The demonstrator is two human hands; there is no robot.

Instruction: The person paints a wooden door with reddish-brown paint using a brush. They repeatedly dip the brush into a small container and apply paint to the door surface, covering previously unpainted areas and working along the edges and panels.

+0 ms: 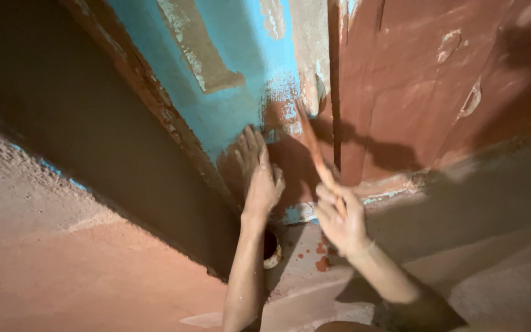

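Head view, starting nearest: two bare forearms rise from the bottom edge of the frame, over a pale, reddish-stained concrete floor [62,270] spotted with a few drips of red paint [321,264] at lower centre. Between the arms, low down, part of a small round container [271,249] shows behind the left wrist; what is in it cannot be made out.

The right hand [339,221], just right of centre, is closed around the lower end of a thin paint-smeared brush handle [316,150], which slants up and left. Its bristle end meets the wall where a fresh red-brown painted patch [284,160] spreads over the old surface. The left hand [260,175] lies open and flat, fingers spread upward, palm pressed on the wall just left of that patch, gripping nothing.

Farther up, the flaking bright blue painted wall panel [228,110] fills the upper centre, with bare grey plaster showing through. To its right stands the rough red-brown wall face [437,80], already coated, meeting the blue one at a dark vertical corner seam [335,92]. The upper left is deep shadow.

As I judge it, good coverage here calls for short overlapping strokes worked from the wet edge into the blue, the bristles pushed well into the seam and the flaked pits, and the bracing palm kept off the wet paint.
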